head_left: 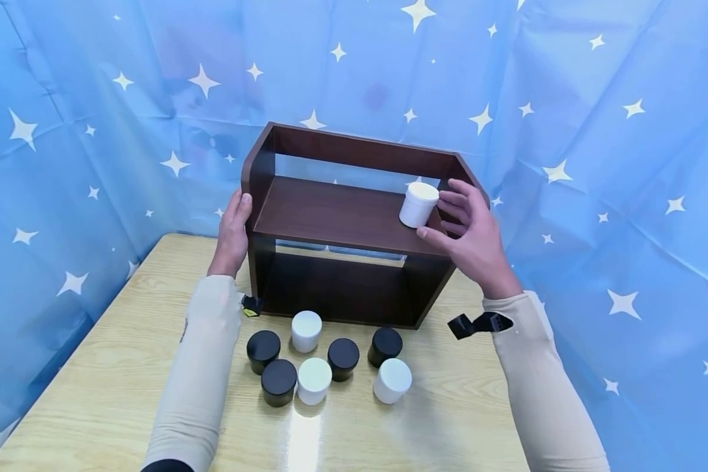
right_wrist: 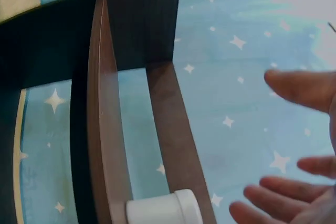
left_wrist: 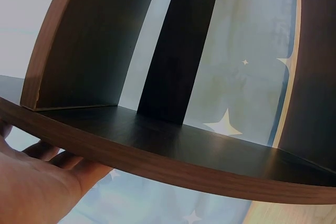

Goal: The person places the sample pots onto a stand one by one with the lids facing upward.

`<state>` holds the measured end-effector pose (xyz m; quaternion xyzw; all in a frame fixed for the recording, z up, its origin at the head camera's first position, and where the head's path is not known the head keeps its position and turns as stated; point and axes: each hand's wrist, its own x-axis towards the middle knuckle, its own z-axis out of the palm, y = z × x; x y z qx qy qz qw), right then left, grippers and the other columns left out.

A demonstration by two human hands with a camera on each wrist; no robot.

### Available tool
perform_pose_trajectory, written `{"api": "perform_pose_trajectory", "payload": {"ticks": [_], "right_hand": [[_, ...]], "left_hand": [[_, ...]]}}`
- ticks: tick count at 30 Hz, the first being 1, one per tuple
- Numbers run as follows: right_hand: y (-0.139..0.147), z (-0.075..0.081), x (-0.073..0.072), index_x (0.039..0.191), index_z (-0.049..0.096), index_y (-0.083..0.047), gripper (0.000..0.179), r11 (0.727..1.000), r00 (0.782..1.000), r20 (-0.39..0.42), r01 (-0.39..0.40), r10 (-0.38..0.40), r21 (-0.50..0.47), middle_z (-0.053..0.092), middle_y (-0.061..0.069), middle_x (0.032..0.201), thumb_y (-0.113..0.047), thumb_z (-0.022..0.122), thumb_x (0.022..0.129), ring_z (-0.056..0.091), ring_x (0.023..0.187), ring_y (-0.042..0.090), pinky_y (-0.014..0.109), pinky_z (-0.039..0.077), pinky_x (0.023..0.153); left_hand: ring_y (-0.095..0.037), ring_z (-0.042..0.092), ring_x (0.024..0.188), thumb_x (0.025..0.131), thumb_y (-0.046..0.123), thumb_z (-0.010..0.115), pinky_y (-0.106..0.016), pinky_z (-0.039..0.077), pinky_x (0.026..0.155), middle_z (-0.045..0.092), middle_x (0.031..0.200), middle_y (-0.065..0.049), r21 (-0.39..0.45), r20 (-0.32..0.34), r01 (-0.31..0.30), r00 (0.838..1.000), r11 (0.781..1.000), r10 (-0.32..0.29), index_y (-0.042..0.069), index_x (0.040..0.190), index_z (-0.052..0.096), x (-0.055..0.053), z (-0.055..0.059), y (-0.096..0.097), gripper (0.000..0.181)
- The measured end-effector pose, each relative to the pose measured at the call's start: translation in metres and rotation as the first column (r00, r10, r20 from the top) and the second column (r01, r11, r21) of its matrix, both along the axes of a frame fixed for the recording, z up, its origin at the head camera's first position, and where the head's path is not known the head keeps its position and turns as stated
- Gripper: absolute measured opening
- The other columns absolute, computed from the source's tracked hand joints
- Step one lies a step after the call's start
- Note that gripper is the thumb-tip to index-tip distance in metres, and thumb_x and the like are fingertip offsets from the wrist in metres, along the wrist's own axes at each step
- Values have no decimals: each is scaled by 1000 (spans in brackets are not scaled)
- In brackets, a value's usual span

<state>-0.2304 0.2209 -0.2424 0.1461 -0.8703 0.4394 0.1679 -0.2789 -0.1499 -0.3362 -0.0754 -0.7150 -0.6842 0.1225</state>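
A dark brown two-tier wooden shelf (head_left: 342, 213) stands on the table. My left hand (head_left: 233, 233) rests against the outer face of its left side panel, thumb at the front edge; in the left wrist view the fingers (left_wrist: 89, 171) lie along that outer face. On the right end of the upper tier sits a white lidded jar (head_left: 419, 204), upright. Around its right side my right hand (head_left: 472, 236) is spread, thumb and fingers parted. The right wrist view shows a gap between the jar (right_wrist: 163, 209) and this hand (right_wrist: 299, 182).
Before the shelf, several black lidded jars (head_left: 279, 382) and three white ones (head_left: 393, 380) stand on the light wood table (head_left: 124, 367). The lower tier (head_left: 336, 288) lies beneath the upper one. A blue star-patterned curtain (head_left: 596, 164) hangs behind and at both sides.
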Motion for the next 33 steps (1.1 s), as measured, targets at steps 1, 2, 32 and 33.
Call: {"api": "perform_pose_trajectory", "payload": {"ticks": [1, 2, 32, 33], "right_hand": [[1, -1, 2, 153, 33, -18, 84, 1000, 1000, 8, -27, 27, 1, 48, 13, 152, -19, 82, 84, 51, 140, 28, 51, 45, 112], [3, -3, 3, 153, 34, -19, 83, 999, 998, 14, -53, 53, 3, 49, 12, 152, -18, 81, 85, 51, 140, 27, 49, 46, 112], [30, -126, 38, 146, 46, -5, 87, 915, 917, -28, -399, 398, -60, 56, -4, 145, 11, 85, 69, 55, 133, 8, 23, 54, 97], [31, -133, 40, 146, 46, -6, 87, 918, 920, -21, -392, 391, -57, 57, -4, 145, 10, 86, 70, 55, 133, 8, 24, 55, 97]], "left_hand": [[-27, 27, 151, 107, 48, 31, -55, 16, 126, 37, 159, -13, 3, 1, 0, 1000, 1000, 0, 25, 160, 25, 0, 0, 0, 58], [-27, 28, 150, 107, 48, 31, -55, 17, 126, 38, 158, -14, 5, -1, 1, 1000, 1000, -1, 26, 159, 26, 0, 1, 0, 57], [-24, 26, 151, 107, 49, 31, -53, 14, 127, 37, 159, -9, 12, -3, -1, 1000, 1000, 1, 29, 159, 27, -12, -8, -5, 55], [-24, 25, 152, 107, 50, 30, -54, 13, 127, 36, 160, -8, 10, 1, -1, 1000, 1000, 1, 30, 159, 27, -14, -11, -5, 55]]}}
